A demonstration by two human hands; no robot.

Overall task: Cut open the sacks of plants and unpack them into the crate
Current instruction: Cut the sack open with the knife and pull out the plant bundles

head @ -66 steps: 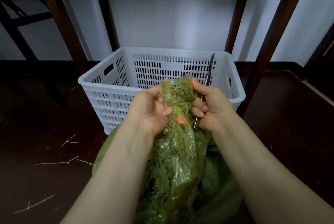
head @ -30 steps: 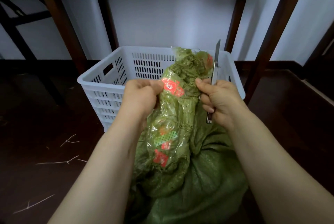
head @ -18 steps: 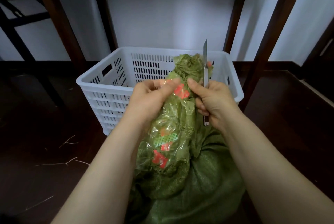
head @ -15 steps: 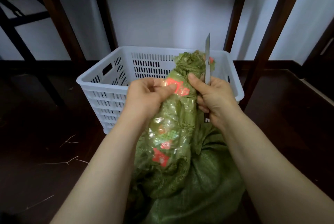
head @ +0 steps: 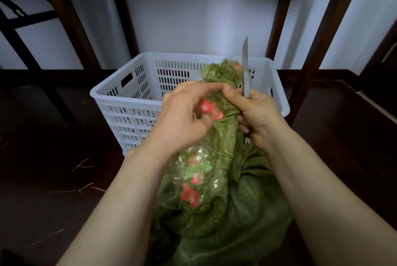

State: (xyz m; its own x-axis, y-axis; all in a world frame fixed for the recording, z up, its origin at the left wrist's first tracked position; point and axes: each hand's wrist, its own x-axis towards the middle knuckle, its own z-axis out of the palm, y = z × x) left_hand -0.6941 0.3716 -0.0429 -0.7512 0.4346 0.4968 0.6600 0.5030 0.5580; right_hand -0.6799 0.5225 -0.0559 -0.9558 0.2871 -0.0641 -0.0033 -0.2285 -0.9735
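A green woven sack (head: 242, 218) lies on the floor in front of me. Out of it rises a clear plastic bag of green plants (head: 199, 171) printed with red and green marks. My left hand (head: 182, 117) grips the upper part of this bag. My right hand (head: 257, 113) holds a utility knife (head: 245, 66) with its blade pointing straight up, while its thumb presses on the bag's top. The bag's leafy top reaches over the front rim of the white slotted crate (head: 129, 104), which stands just behind my hands.
Dark wooden table legs (head: 318, 36) stand behind the crate on both sides, against a white wall. The floor is dark wood with a few thin pale twigs (head: 81, 166) at the left. A low ledge runs along the right.
The bag of plants has been pulled up out of the sack and towards the crate. My left hand has shifted up along the bag; the knife blade has turned more upright.
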